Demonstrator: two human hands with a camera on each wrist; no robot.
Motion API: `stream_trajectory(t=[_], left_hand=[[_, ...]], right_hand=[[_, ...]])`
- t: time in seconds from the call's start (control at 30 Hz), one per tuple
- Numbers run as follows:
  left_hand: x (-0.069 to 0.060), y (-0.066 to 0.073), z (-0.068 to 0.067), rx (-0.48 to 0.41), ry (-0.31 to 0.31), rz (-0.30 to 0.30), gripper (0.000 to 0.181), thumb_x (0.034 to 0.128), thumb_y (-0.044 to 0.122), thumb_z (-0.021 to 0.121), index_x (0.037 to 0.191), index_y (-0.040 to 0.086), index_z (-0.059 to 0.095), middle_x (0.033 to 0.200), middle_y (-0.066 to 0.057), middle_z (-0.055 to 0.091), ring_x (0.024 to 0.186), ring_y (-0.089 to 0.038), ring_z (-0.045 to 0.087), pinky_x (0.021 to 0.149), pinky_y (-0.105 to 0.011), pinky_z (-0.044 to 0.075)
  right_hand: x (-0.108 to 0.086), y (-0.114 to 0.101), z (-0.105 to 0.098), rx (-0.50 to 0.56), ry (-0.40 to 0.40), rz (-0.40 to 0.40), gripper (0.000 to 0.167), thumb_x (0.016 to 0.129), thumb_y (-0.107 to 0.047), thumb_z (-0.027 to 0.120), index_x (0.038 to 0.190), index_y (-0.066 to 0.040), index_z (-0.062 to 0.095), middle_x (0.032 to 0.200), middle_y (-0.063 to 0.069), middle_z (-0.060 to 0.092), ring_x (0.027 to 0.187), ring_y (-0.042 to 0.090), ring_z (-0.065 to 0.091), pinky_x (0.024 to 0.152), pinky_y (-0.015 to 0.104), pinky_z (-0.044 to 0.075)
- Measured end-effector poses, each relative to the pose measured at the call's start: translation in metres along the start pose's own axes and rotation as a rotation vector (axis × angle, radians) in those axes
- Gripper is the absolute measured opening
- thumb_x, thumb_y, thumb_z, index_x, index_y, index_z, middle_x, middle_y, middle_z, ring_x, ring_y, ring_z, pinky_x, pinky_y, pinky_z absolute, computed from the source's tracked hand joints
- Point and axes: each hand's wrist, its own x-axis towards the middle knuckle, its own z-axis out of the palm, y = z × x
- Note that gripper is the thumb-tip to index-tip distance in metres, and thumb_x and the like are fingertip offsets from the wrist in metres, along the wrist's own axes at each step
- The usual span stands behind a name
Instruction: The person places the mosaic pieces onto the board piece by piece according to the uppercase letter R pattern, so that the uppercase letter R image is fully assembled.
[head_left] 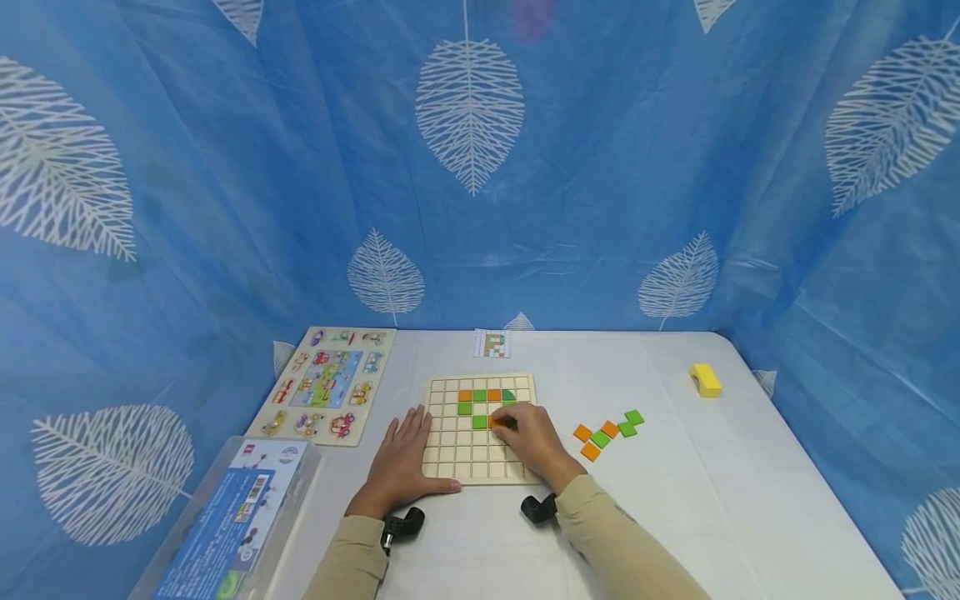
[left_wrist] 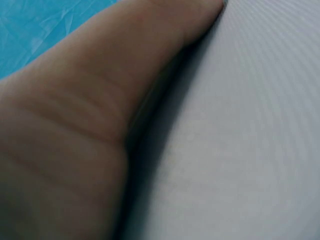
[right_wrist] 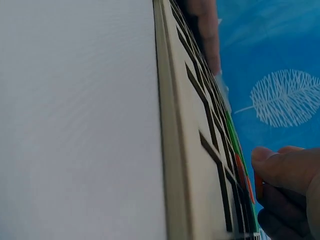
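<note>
A wooden grid board [head_left: 457, 458] lies on the table with several orange and green square tiles [head_left: 480, 396] in its cells and one rounded green tile [head_left: 508, 395]. My right hand [head_left: 528, 433] is over the board's right half. In the right wrist view its thumb and finger pinch an orange square tile [right_wrist: 258, 186], held on edge above the grid. My left hand [head_left: 403, 454] rests at the board's left edge with fingers straight and the thumb stretched along the front edge. Only a blurred thumb and palm show in the left wrist view.
Several loose orange and green tiles [head_left: 600, 438] lie right of the board. Behind it is a small pattern card [head_left: 492, 343]. A vehicle puzzle board [head_left: 367, 354] and a clear plastic box [head_left: 296, 492] stand left. A yellow arch block [head_left: 706, 380] sits far right.
</note>
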Motion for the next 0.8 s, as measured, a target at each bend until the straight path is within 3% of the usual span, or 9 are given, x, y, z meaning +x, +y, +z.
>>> stream_trajectory(t=[0.4,0.8], left_hand=[[0.001,0.002,0.002,0.007,-0.013,-0.017,0.145,0.0648,0.095,0.068,0.166,-0.001,0.026,0.172,-0.017,0.019,0.159,-0.033,0.012,0.127,-0.053,0.006],[0.000,0.002,0.000,0.014,-0.014,-0.014,0.145,0.0650,0.095,0.068,0.165,-0.001,0.026,0.172,-0.018,0.019,0.159,-0.033,0.012,0.127,-0.052,0.005]], right_hand=[[0.013,-0.012,0.016,0.010,-0.039,-0.072,0.018,0.090,-0.003,0.084,0.108,-0.006,0.081,0.105,0.002,0.075,0.095,0.016,0.068,0.083,0.034,0.059],[0.022,-0.020,0.028,0.010,-0.077,-0.047,0.020,0.090,-0.005,0.084,0.110,-0.008,0.081,0.108,0.001,0.076,0.107,0.019,0.069,0.097,0.038,0.056]])
